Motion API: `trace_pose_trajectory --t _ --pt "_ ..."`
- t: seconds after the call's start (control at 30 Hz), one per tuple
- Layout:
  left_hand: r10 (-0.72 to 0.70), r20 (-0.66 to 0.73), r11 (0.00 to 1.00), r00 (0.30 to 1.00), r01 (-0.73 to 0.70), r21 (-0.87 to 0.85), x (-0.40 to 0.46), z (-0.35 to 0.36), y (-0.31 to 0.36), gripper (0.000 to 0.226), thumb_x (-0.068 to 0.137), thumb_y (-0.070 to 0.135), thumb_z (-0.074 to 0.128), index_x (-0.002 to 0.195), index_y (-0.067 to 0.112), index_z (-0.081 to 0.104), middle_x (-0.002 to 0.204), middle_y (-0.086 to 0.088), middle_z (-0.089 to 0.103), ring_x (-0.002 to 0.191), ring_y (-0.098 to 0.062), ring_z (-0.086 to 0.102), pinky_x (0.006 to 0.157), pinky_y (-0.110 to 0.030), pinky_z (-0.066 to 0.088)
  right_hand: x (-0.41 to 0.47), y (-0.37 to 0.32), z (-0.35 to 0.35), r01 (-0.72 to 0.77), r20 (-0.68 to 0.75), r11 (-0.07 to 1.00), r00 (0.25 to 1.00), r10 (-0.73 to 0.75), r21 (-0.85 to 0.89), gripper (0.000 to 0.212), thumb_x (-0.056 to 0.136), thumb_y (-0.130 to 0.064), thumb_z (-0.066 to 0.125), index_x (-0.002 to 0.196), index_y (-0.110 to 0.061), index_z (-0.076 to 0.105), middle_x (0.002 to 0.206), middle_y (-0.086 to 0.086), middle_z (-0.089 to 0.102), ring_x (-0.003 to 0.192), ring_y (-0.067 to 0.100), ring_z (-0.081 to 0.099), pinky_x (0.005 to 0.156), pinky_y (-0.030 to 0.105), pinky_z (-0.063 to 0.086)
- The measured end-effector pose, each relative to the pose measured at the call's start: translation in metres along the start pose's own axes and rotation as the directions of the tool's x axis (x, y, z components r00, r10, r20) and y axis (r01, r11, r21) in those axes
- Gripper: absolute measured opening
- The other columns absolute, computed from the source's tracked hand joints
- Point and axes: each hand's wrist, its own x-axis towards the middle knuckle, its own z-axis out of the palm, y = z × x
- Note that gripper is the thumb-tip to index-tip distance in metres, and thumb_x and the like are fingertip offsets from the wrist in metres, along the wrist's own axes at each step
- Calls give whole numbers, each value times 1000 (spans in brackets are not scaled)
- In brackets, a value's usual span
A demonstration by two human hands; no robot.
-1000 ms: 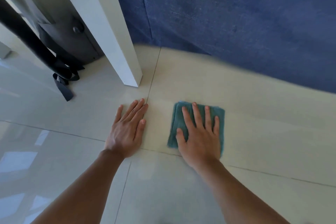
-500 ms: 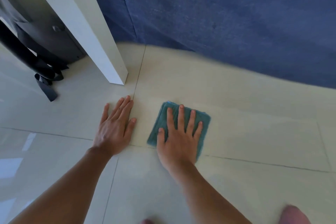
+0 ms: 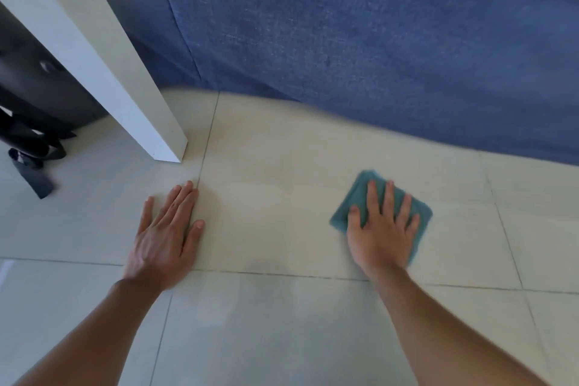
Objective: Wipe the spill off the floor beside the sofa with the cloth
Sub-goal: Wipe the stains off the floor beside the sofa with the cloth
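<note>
A folded teal cloth (image 3: pixel 360 194) lies flat on the pale tiled floor (image 3: pixel 275 222), a short way in front of the blue sofa (image 3: pixel 360 50). My right hand (image 3: pixel 380 232) presses down on the cloth with fingers spread, covering most of it. My left hand (image 3: pixel 167 232) rests flat on the bare tile to the left, palm down, holding nothing. No distinct spill shows on the tiles between the hands; only a faint sheen is visible.
A white table leg (image 3: pixel 150 122) stands on the floor just beyond my left hand. Behind it sits a dark bag (image 3: pixel 40 97) with a black strap (image 3: pixel 31 172) trailing on the floor. Tile grout lines cross the floor.
My right hand has slid the cloth to the right, away from my left hand, along the sofa front. The left hand stays planted on the same tile.
</note>
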Motion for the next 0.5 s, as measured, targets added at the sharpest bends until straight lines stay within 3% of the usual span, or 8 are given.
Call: trace_pose_trajectory --t 0.17,0.27,0.37,0.5 --pt "12 -14 1000 1000 -12 -17 1 1 -1 60 102 39 22 154 14 36 164 4 26 153 -9 16 125 -45 5 33 -85 -1 208 31 978 978 -208 -16 69 99 -55 20 161 -36 0 172 -3 -8 156 34 -13 123 59 -6" --pt "35 -47 997 998 -38 -69 0 0 -3 57 103 34 20 152 13 39 162 5 29 151 -8 20 125 -46 8 -41 -130 17 447 35 892 892 -450 70 72 95 -53 34 161 -34 16 172 0 6 157 35 -5 123 60 -4" --pt "9 -80 991 997 -20 -132 0 -1 -4 57 103 33 20 152 11 39 162 2 28 150 -12 25 125 -39 7 -127 -144 37 589 47 797 799 -599 135 74 88 -52 48 157 -32 32 170 1 20 157 37 8 120 58 1" --pt "-88 -80 980 993 72 -188 2 -4 -8 59 103 36 21 153 9 38 163 -5 27 152 -20 23 123 -24 4 -162 -143 46 662 87 740 735 -672 121 72 91 -53 45 159 -32 28 171 -2 11 158 32 0 121 54 -8"
